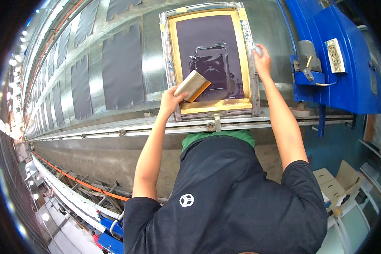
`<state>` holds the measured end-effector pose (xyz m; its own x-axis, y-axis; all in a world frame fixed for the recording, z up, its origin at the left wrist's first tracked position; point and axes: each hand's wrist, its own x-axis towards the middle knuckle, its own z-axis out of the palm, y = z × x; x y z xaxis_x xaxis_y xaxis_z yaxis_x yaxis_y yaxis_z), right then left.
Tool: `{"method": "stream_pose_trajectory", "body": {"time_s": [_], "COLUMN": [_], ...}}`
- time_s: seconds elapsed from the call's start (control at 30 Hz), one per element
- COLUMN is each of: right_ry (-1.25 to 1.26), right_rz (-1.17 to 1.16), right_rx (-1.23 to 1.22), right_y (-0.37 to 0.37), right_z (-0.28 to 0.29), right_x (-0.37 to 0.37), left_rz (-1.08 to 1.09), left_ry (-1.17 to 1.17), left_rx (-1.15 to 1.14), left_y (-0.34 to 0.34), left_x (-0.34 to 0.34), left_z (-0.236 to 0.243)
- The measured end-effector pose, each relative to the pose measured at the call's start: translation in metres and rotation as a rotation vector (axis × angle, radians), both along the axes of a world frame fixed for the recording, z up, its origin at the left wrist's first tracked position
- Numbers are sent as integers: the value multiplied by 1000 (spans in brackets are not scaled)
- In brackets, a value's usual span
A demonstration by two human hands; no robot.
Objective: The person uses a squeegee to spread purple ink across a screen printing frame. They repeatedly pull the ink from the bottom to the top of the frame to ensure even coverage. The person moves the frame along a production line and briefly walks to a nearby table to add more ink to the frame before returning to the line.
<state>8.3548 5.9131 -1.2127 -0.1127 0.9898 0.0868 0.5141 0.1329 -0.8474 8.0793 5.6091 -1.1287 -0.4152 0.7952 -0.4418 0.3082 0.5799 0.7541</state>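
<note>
A screen-printing frame (248, 36) with yellow tape along its inner border lies on the long table in front of me. Dark, glossy ink (216, 63) is spread in the middle of its mesh. My left hand (172, 101) is closed around a squeegee (193, 86) with a metal holder and an amber blade, tilted over the frame's lower left corner. At the frame's right side, my right hand (263, 63) is closed, its fingers bent beside the edge. Something small and whitish (258, 50) shows at its fingertips; I cannot tell what it is.
Dark fabric pieces (122, 67) lie in rows along the table to the left. A metal rail (156, 126) with stops runs along the near edge. Blue machinery (347, 63) with a motor stands at the right. Open cardboard boxes (332, 186) sit at the lower right.
</note>
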Motion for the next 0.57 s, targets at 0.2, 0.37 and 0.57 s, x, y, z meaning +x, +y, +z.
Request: {"method": "stream_pose_trajectory", "body": {"time_s": [0.2, 0.37, 0.57], "right_ry": [-136, -516, -548], "right_rz": [50, 214, 862], "right_rx": [-55, 161, 116], "right_y": [1, 7, -13], "right_z": [-5, 3, 125], "right_x": [-1, 15, -74], "left_rz": [-500, -727, -617], "left_ry": [23, -254, 166], "left_rx": [-140, -391, -30], "left_y": [49, 111, 158], "left_x": [-2, -5, -41], "left_z": [-31, -27, -24]}}
